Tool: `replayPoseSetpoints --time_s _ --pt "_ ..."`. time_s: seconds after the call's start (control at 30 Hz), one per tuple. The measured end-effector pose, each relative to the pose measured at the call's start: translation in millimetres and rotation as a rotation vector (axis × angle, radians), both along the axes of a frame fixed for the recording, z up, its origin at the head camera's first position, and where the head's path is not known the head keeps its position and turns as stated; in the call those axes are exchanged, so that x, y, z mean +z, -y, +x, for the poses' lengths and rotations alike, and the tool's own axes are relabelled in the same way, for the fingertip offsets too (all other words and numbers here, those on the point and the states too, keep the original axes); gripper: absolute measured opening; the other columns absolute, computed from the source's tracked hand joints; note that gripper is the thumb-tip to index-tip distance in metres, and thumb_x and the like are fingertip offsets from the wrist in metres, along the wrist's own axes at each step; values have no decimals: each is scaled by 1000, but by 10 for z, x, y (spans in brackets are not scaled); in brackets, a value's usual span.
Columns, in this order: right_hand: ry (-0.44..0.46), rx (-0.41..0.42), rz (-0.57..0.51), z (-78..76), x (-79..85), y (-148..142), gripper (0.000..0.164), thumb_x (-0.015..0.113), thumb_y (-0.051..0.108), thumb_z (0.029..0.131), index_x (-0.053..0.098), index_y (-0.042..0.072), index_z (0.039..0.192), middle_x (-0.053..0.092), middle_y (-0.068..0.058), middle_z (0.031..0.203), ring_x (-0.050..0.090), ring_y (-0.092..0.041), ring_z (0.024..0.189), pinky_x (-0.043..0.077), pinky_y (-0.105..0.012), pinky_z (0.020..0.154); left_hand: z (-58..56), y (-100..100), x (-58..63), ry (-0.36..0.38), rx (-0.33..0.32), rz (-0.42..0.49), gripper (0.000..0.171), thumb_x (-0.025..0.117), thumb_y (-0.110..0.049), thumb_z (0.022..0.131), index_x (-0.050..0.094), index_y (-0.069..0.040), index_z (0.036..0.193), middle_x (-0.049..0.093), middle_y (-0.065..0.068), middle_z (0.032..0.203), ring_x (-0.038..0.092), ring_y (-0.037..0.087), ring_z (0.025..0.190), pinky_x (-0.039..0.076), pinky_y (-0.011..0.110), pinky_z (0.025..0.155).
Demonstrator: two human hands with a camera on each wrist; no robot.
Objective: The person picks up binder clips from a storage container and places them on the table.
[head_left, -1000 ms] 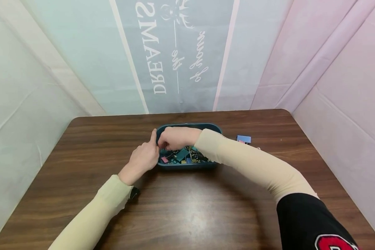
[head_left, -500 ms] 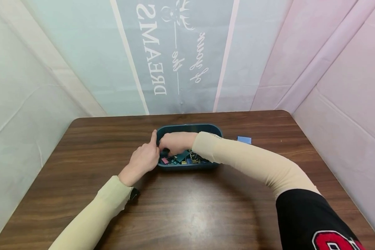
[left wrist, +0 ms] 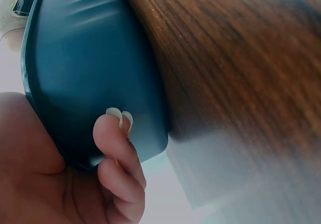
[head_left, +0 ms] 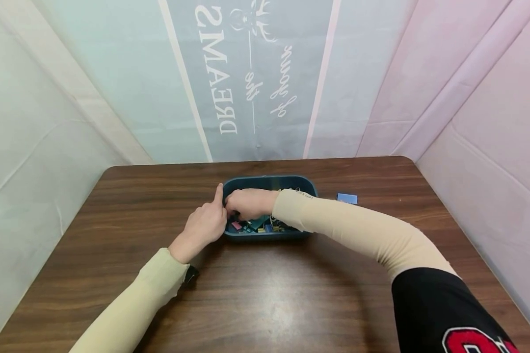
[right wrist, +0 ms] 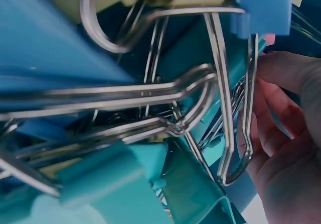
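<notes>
A dark teal plastic bin (head_left: pixel 269 236) on the table holds many binder clips in teal, blue, pink and yellow. My left hand (head_left: pixel 205 221) grips its left end, index finger (head_left: pixel 218 192) extended along the rim. In the left wrist view the other fingers (left wrist: pixel 111 133) bend against the outer wall. Inside the bin's left half, my right hand (head_left: pixel 249 203) reaches down with bent fingers. The right wrist view shows these fingers (right wrist: pixel 273 116) beside a teal binder clip (right wrist: pixel 200 53) and wire handles (right wrist: pixel 223 103); I cannot tell whether they pinch one.
To the right of the bin, partly behind the right sleeve (head_left: pixel 349 225), a blue binder clip (head_left: pixel 347 198) lies on the brown wooden table (head_left: pixel 265 289). A printed cloth (head_left: pixel 256 78) hangs behind the table's far edge. White cloth walls stand on both sides.
My right hand has moved slightly nearer and lower in the bin, its sleeve covering more of the clips outside. My left hand keeps its place at the bin's left end.
</notes>
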State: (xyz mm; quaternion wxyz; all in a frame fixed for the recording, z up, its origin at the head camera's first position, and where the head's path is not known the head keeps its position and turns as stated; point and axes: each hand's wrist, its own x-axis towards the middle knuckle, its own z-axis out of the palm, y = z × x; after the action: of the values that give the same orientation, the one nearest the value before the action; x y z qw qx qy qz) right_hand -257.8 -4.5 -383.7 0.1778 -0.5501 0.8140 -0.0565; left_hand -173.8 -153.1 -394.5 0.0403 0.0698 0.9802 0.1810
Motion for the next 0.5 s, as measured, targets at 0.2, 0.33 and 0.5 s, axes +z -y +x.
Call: replayPoseSetpoints --time_s 0.2,0.33,0.5 --pt "9 10 22 3 31 7 23 70 0 90 76 13 109 64 1 112 58 -10 98 49 -21 84 3 -2 4 8 -7 -7 66 41 -19 104 9 1 158 47 6 52 42 20 37 29 29 37" --pt "7 6 18 5 94 -2 24 70 2 90 77 14 109 64 1 113 56 -11 105 48 -22 87 12 -2 10 -2 -15 -10 65 42 -18 104 10 3 158 47 6 51 40 19 37 28 28 37" --pt "-40 16 14 16 234 -59 19 68 4 90 78 14 102 61 2 109 56 -11 97 49 -23 79 15 -8 25 -2 -15 -16 66 41 -16 103 9 3 158 47 5 50 36 17 36 26 27 36"
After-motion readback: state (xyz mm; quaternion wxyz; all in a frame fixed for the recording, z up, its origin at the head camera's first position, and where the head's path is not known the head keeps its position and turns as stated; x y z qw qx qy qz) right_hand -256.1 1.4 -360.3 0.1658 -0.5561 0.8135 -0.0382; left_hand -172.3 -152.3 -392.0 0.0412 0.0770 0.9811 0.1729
